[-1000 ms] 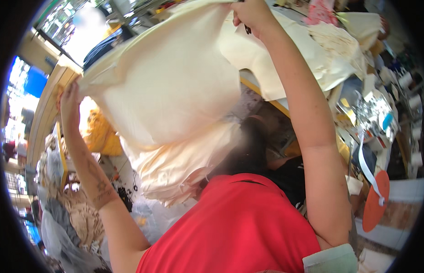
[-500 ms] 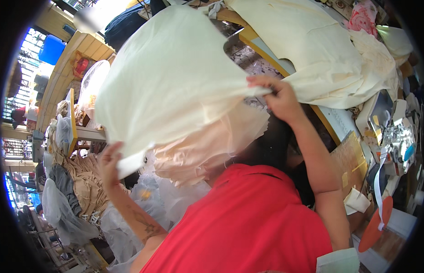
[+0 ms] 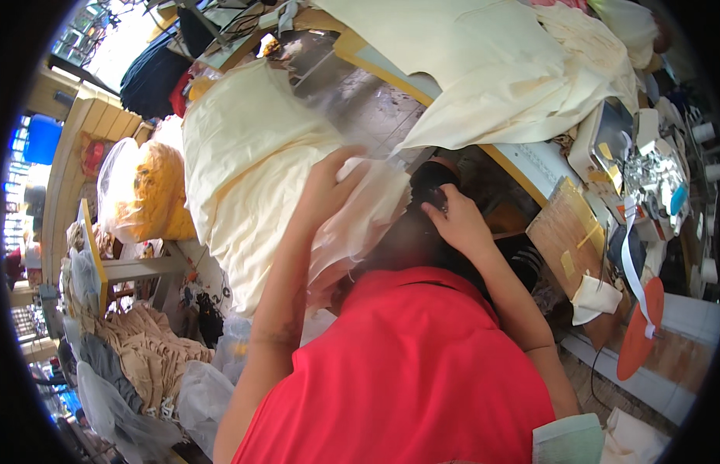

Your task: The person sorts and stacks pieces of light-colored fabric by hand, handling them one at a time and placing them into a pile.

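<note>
My left hand [image 3: 329,185] is over my lap, its blurred fingers curled at the edge of a cream fabric piece [image 3: 255,155]. That fabric drapes in folds to the left of the hand, over what looks like a pile. Thin, pale peach fabric layers [image 3: 360,220] with a ragged edge lie across my lap below the hand. My right hand [image 3: 462,224] is above my dark-clothed leg, thumb and forefinger curled round something small and dark that I cannot make out. It is apart from the cream fabric.
A large cream cloth [image 3: 515,69] covers a yellow-edged table ahead, one corner hanging off. At right are a sewing machine [image 3: 661,178], a wooden board [image 3: 565,236] and an orange disc [image 3: 641,329]. Tan fabric pieces [image 3: 139,348], plastic bags [image 3: 116,406] and a yellow bundle [image 3: 155,189] stand left.
The cream fabric, spread between both hands before, has come down to the left in folds. My left hand has moved right, over my lap; my right hand has let go of it and dropped lower.
</note>
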`<state>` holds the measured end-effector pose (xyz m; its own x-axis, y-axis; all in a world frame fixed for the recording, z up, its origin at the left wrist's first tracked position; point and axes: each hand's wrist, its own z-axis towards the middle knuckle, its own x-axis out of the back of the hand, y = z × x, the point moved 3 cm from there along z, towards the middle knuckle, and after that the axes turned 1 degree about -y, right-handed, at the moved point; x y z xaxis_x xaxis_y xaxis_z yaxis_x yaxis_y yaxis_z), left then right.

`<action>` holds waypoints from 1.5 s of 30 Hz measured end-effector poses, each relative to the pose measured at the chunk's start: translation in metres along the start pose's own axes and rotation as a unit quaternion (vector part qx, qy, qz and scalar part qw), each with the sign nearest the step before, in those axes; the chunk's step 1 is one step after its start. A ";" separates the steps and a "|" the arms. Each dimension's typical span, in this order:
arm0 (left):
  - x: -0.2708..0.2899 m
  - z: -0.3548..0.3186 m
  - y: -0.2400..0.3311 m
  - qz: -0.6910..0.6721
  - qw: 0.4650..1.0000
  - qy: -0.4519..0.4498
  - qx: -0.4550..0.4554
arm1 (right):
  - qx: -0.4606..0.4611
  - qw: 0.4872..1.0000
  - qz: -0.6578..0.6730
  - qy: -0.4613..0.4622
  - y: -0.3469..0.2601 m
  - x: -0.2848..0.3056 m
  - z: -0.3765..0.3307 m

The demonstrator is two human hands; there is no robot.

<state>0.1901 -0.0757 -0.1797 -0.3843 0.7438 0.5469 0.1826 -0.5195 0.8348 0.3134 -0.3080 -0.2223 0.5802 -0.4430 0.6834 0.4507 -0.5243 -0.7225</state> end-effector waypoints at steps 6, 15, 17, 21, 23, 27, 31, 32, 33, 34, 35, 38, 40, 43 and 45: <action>-0.038 0.040 -0.031 -0.169 0.978 -0.099 0.071 | 0.096 0.993 -0.018 0.064 -0.025 -0.004 -0.001; -0.033 -0.003 -0.005 -0.170 0.979 0.024 0.114 | 0.233 0.953 -0.127 0.147 -0.058 -0.021 0.038; -0.034 -0.006 -0.008 -0.191 0.974 0.011 0.118 | 0.254 0.949 -0.104 0.154 -0.068 -0.025 0.043; -0.029 -0.001 -0.016 -0.202 0.970 -0.049 0.126 | 0.241 0.952 -0.119 0.148 -0.060 -0.025 0.043; -0.022 0.004 -0.011 -0.133 0.986 -0.038 0.093 | 0.206 0.958 -0.121 0.159 -0.051 -0.011 0.026; -0.030 0.030 0.018 0.053 0.997 -0.001 -0.047 | 0.135 0.967 -0.110 0.187 -0.015 0.022 -0.019; -0.088 0.073 0.024 -0.013 0.993 0.026 -0.118 | 0.079 0.961 -0.100 0.247 -0.020 0.065 -0.035; -0.098 0.083 0.018 -0.059 0.996 0.002 -0.073 | 0.092 0.951 -0.105 0.274 -0.023 0.078 -0.034; -0.109 0.088 0.011 -0.105 0.994 -0.020 -0.026 | 0.077 0.951 -0.074 0.289 -0.024 0.091 -0.033; -0.119 0.092 -0.004 -0.250 0.967 -0.046 0.036 | 0.057 0.948 -0.085 0.302 -0.026 0.107 -0.032; -0.111 0.091 0.015 -0.198 0.980 -0.024 0.015 | 0.031 0.943 -0.094 0.317 -0.023 0.121 -0.030; -0.066 0.052 0.070 -0.076 0.996 0.008 -0.049 | 0.018 0.922 -0.135 0.363 0.000 0.154 -0.010; -0.040 0.023 0.081 -0.075 0.994 -0.041 -0.070 | -0.094 0.949 -0.136 0.269 -0.006 0.169 0.004; -0.002 -0.014 0.083 -0.130 0.983 -0.127 -0.005 | -0.099 0.947 -0.145 0.270 0.007 0.170 0.016; 0.006 -0.028 0.077 -0.153 0.981 -0.113 0.044 | -0.038 0.938 -0.168 0.302 0.004 0.171 0.022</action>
<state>0.1762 -0.1232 -0.1137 -0.2237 0.9390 0.2613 0.1704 -0.2262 0.9591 0.4293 -0.3702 -0.1111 -0.0868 -0.5621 0.8225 0.4758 -0.7488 -0.4615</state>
